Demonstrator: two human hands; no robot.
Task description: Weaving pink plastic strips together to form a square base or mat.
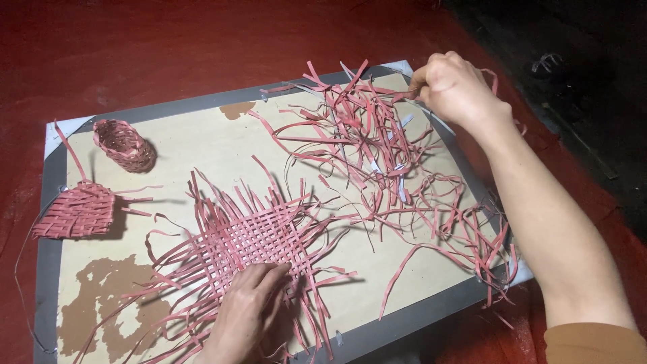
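A flat woven mat of pink strips (pixel 253 232) lies in the middle of a beige board (pixel 195 145). My left hand (pixel 246 311) rests flat on the mat's near edge, fingers spread and pressing it down. A loose heap of pink strips (pixel 367 145) covers the board's far right part. My right hand (pixel 455 87) is at the far right corner of that heap, fingers pinched on a pink strip pulled from it.
A small woven pink cup (pixel 125 145) stands at the board's far left. A flat woven pink piece (pixel 74 212) lies over the left edge. The board has a grey frame (pixel 50 249) and sits on a red floor (pixel 135 47). Dark ground lies at the far right.
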